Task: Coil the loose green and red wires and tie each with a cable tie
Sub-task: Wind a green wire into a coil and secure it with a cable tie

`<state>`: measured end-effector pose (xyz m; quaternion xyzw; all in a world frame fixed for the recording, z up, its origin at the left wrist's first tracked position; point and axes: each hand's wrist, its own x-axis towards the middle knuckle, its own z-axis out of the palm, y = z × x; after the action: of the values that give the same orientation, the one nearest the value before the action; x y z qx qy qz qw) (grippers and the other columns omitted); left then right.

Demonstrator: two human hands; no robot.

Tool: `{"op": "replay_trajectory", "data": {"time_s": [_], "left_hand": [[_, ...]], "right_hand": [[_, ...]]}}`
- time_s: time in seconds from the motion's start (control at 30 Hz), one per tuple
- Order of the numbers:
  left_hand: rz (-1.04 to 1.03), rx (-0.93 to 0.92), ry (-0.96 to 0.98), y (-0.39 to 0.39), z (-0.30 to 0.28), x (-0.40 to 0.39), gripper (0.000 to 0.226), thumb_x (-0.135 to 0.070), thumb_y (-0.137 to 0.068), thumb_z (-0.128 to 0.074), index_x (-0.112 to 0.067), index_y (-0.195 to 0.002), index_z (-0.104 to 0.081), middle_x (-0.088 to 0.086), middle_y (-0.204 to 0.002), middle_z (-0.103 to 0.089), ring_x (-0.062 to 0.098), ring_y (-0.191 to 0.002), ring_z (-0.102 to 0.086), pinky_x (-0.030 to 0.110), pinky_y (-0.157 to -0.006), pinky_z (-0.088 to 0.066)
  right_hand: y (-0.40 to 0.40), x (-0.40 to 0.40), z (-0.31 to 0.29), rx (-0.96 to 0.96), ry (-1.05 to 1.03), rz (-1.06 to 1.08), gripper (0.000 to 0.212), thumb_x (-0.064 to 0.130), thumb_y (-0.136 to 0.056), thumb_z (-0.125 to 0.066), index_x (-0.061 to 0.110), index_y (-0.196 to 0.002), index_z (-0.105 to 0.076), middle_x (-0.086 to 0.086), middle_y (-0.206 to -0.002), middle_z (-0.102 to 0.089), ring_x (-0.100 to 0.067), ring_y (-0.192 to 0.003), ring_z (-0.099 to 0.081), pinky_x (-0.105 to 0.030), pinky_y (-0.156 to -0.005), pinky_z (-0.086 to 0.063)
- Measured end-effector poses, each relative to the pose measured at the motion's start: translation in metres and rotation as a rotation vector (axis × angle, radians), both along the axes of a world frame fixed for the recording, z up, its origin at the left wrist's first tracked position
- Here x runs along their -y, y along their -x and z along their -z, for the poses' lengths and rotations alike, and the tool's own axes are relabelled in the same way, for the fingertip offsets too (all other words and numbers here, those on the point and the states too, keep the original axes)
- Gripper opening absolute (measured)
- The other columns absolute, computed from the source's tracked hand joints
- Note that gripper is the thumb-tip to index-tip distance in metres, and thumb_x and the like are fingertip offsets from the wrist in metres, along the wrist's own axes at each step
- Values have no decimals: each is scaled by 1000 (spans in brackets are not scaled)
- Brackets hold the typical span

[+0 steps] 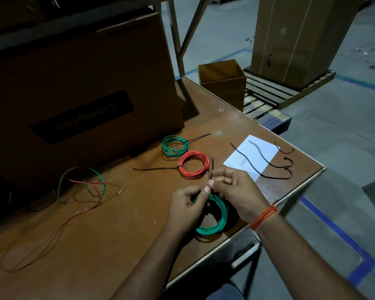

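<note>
Standing by the brown table, I see both hands working over a green coil near the table's front edge. The left hand has its fingers curled round the upper side of that coil, thumb and forefinger pinching at the spot where a black cable tie meets the wire. The right hand pinches the same tie just beside the left thumb, and the tie's thin tail sticks up past the fingertips. An orange thread band circles the right wrist.

Just beyond the hands lies a red coil, already bound, its tie's long tail running off to the left across the table. Behind it and touching or nearly touching it sits a smaller green coil, also bound, with its tie tail pointing right and away.

To the left, well apart from the hands, loose green wire arches up off the table and tangles with loose red wire, which trails in a long loop toward the near left.

On the right, a white sheet of paper carries spare black cable ties, some lying partly off it onto the table.

A large dark carton printed "Crompton" stands at the back left, and a small open cardboard box sits at the far corner.
</note>
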<state>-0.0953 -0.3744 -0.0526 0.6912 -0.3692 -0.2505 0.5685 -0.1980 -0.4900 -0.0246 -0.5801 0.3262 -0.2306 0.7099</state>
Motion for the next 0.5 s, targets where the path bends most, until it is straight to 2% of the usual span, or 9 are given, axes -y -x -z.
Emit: {"op": "replay_trajectory", "data": {"time_s": [0.03,0.1,0.17,0.27,0.37,0.5], "left_hand": [[-5,6,-2,0,0,0,38,-29,-99,-64,0,-73,-65,18,-64,-63,24,-58,-59,51,-53,-47],[-4,-8,3,3,-3,1,26,-25,-97,-66,-5,-80,-71,15,-72,-69,22,-65,-63,49,-59,-53],[7,-38,11,6,-8,2,13,-15,-97,-66,-11,-89,-75,8,-82,-74,16,-74,-68,41,-67,-57],[78,-55,-15,5,-13,3,12,-13,-98,-65,-14,-92,-75,4,-87,-75,19,-84,-71,40,-75,-58],[117,20,-37,3,-11,6,15,-12,-97,-65,-17,-85,-73,-4,-80,-70,9,-80,-64,28,-71,-51],[93,97,-70,5,-7,7,20,-10,-95,-67,-18,-77,-66,-3,-70,-65,4,-68,-58,25,-63,-45]], "right_hand": [[1,-2,-2,-9,43,10,11,0,-89,-67,10,-95,-69,2,-65,-67,-3,-56,-58,-13,-54,-45],[1,-4,-1,-32,126,64,11,1,-92,-63,7,-83,-68,-2,-64,-66,-6,-56,-57,-18,-55,-46],[0,-4,-1,-51,186,124,12,4,-94,-60,8,-83,-64,-5,-68,-67,-9,-58,-59,-24,-58,-49],[-1,-3,3,-60,310,171,13,5,-94,-59,11,-83,-61,-6,-72,-69,-12,-59,-62,-26,-59,-52],[-2,-1,7,-78,399,206,16,6,-92,-61,16,-80,-60,-6,-71,-69,-16,-60,-64,-33,-61,-55],[-9,0,16,-44,280,260,15,2,-91,-62,11,-79,-60,-8,-68,-67,-13,-55,-58,-33,-58,-50]]}}
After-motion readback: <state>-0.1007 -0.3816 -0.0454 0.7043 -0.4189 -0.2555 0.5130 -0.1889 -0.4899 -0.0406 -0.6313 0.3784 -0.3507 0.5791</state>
